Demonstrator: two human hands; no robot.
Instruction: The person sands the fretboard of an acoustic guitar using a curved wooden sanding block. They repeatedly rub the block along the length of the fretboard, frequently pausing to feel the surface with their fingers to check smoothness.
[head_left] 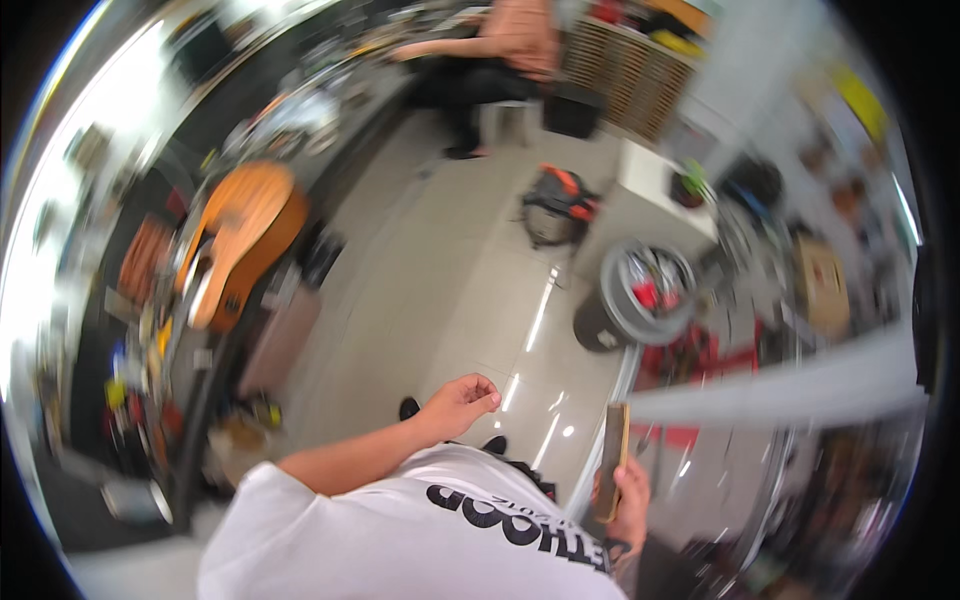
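Observation:
My left hand [460, 406] hangs in front of my white shirt, above the tiled floor. Its fingers are loosely curled in toward the thumb, and nothing shows between them. Down at the right, my right hand [632, 497] is closed around a flat, dark brown rectangular bar [616, 450] with a lighter, yellowish edge. The bar stands nearly upright, rising above my fingers. Part of its lower end is hidden by the hand, and I cannot make out its exact kind.
An acoustic guitar body [245, 235] lies on the cluttered workbench [345, 125] to the left. A person in an orange top [520, 40] sits at its far end. A grey bin [600, 318], a white cabinet [640, 215] and a backpack [552, 210] stand on the right.

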